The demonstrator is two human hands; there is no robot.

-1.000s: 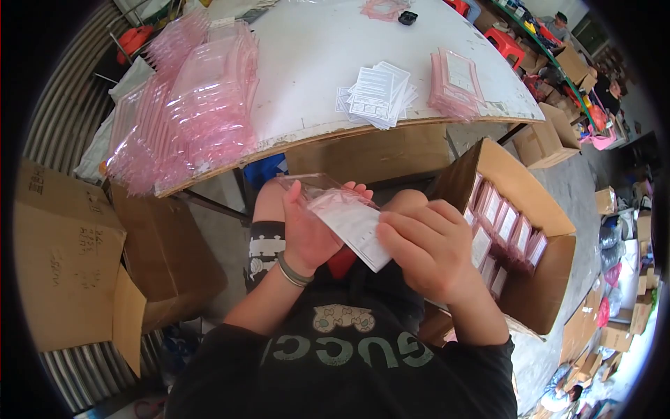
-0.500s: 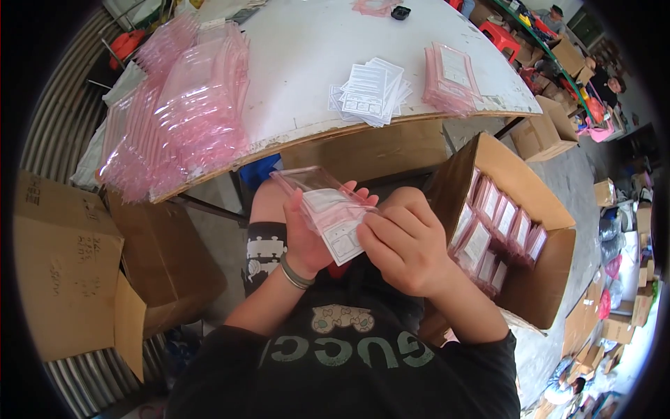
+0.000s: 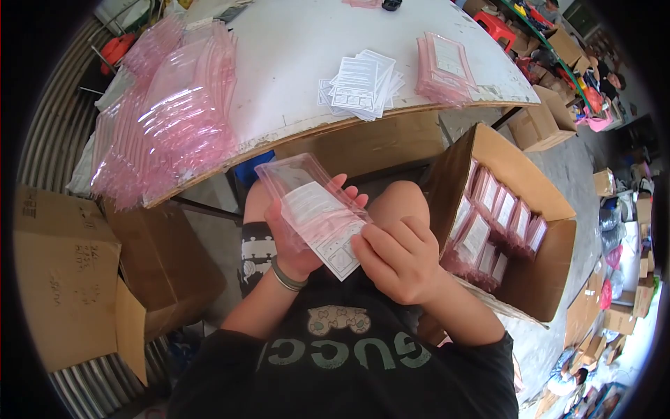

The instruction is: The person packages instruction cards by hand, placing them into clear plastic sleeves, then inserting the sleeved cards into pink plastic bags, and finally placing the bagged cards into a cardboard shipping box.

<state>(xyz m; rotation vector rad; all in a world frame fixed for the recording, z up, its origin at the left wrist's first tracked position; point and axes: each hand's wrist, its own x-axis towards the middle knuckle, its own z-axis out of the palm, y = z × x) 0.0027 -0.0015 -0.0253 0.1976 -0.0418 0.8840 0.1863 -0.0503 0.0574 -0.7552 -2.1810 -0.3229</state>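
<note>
My left hand (image 3: 292, 241) is wrapped around a clear pink plastic pouch (image 3: 286, 171) from below, its fingertips showing past the far edge. A white printed card (image 3: 335, 257) is partly inside the pouch, its lower end with box drawings sticking out of the opening towards me. My right hand (image 3: 398, 262) pinches at the right side of the opening, where card and pouch edge meet; which of them the fingertips grip is hidden. On the table ahead lies a fanned stack of similar printed cards (image 3: 359, 84). Filled pink pouches (image 3: 447, 63) are piled to its right.
A large heap of pink pouches (image 3: 185, 105) covers the left end of the white table (image 3: 286, 63). An open carton (image 3: 537, 279) at my right holds rows of filled pouches (image 3: 502, 209). More cardboard boxes (image 3: 66, 279) stand at left. Other people are in the background at right.
The pouch now lies flatter and faces the camera more, with the card straighter in its opening. Both hands moved slightly down and left. The view has shifted a little.
</note>
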